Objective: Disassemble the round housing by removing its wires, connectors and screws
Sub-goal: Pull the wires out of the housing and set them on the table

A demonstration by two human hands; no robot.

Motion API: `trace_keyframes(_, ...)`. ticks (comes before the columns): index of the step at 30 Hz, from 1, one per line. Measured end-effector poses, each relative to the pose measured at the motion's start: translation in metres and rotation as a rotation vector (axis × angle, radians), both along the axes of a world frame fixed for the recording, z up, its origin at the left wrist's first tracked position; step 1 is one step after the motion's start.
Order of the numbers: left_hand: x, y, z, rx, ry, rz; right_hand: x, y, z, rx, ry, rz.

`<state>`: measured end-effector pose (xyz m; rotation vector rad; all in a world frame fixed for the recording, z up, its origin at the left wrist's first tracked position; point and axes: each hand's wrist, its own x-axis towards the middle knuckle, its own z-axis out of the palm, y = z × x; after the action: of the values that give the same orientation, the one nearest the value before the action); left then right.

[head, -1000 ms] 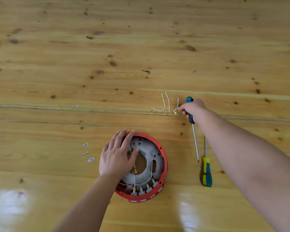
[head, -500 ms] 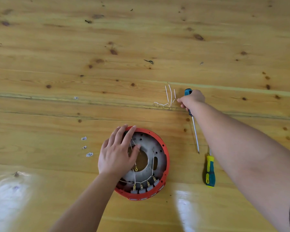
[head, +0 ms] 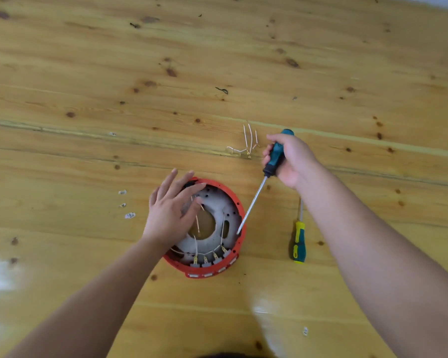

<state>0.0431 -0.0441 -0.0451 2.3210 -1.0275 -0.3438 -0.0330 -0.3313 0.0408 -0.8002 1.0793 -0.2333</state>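
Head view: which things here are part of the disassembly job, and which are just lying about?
In the job:
round housing
teal screwdriver, gripped by right hand
left hand, over the housing
pulled wires
small white connectors

Lying about:
yellow-handled screwdriver
black scrap

Wooden floor point(head: 88, 73) — spare yellow-teal screwdriver point(head: 299, 244)

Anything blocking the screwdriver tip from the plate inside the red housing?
Nothing visible. The right hand holds the screwdriver, and its shaft slants down past the red housing rim, tip at the grey plate near the right edge. The left hand and the wires lie off that line.
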Motion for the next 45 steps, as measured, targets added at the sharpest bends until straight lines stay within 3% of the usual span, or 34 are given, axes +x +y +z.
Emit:
trace_keyframes(3, -0.019, 0.007, 0.013, -0.081, 0.046, -0.037, -0.015, 0.036, 0.003, 0.008, -0.088, -0.091)
trace_keyframes(7, -0.042, 0.022, 0.021, 0.007, 0.256, -0.192, -0.028, 0.078, -0.004, 0.031, -0.157, -0.228)
trace_keyframes(12, -0.049, 0.039, 0.014, -0.009, 0.305, -0.116, -0.041, 0.106, -0.009, 0.065, -0.220, -0.349)
trace_keyframes(18, -0.041, 0.047, 0.019, -0.011, 0.282, -0.133, -0.065, 0.118, -0.018, -0.426, -0.006, 0.113)
trace_keyframes(24, -0.042, 0.052, 0.014, 0.055, 0.262, -0.192, -0.085, 0.113, -0.027, -0.407, 0.004, 0.194)
trace_keyframes(31, -0.037, 0.077, -0.001, 0.165, -0.123, -0.383, -0.099, 0.105, -0.028, -0.491, -0.031, 0.177)
trace_keyframes(37, -0.041, 0.081, -0.003, 0.244, -0.123, -0.434, -0.114, 0.101, -0.030, -0.512, -0.014, 0.201)
trace_keyframes(45, -0.058, 0.077, -0.009, 0.276, -0.113, -0.284, -0.124, 0.102, -0.032, -0.560, -0.028, 0.211)
